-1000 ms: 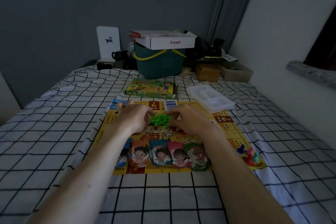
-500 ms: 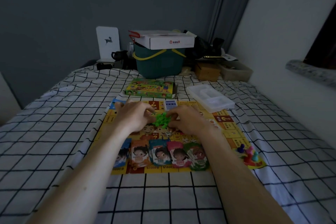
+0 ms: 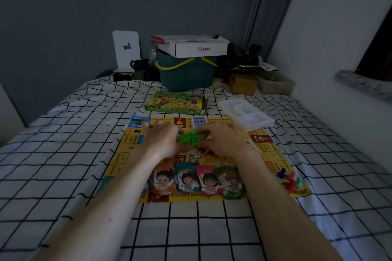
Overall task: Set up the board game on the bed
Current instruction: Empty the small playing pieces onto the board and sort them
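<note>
Where the two bare hands meet over the middle of the board, a small heap of bright green plastic game pieces [image 3: 189, 138] sits between them: the left hand [image 3: 161, 139] curls its fingers against the heap's left side and the right hand [image 3: 220, 139] curls against its right, both cupping and pinching it. The heap rests on the flat yellow paper game board [image 3: 273, 154], which lies on the white bedsheet with a black grid [image 3: 63, 154]. Along the board's near edge stands a row of coloured play-money stacks printed with cartoon faces [image 3: 197, 180]. A cluster of small coloured pawns [image 3: 290, 180] sits at the near right corner. A blue-backed card deck [image 3: 199, 122] lies on the far edge. Beyond the board lie the green cardboard game box [image 3: 176, 105] and a clear plastic tray [image 3: 246, 114]; farther back stands a teal basket [image 3: 186, 74] with a white carton on top.
</note>
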